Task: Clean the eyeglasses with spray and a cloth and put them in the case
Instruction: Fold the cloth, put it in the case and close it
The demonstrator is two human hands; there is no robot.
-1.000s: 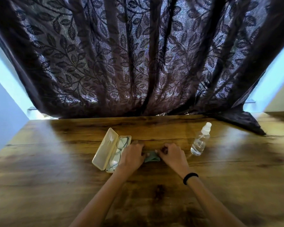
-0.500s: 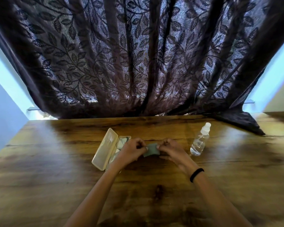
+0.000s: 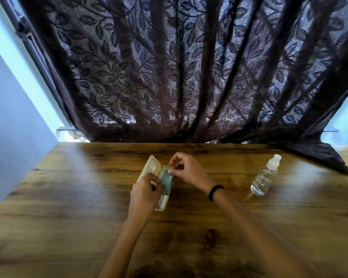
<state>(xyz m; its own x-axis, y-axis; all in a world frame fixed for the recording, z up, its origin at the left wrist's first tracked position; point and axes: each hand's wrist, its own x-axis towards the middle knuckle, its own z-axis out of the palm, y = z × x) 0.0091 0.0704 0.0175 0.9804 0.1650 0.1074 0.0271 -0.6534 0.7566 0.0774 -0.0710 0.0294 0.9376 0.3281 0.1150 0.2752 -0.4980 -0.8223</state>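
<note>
A cream eyeglass case (image 3: 151, 169) lies open on the wooden table (image 3: 68, 207), its lid standing up on the left. A folded green cloth (image 3: 167, 181) lies stretched over the case's tray. My left hand (image 3: 146, 194) pinches the cloth's near end and my right hand (image 3: 186, 169) pinches its far end. The eyeglasses are hidden under the cloth and my hands. A clear spray bottle (image 3: 264, 176) with a white cap stands upright to the right, apart from both hands.
A dark leaf-patterned curtain (image 3: 179, 77) hangs along the table's far edge; one corner (image 3: 319, 155) drapes onto the table behind the bottle. A pale wall (image 3: 10, 117) borders the table on the left.
Both hands lifted the green cloth off the table and carried it left over the open case. It now lies along the tray. The view shifted, so the bottle appears farther right.
</note>
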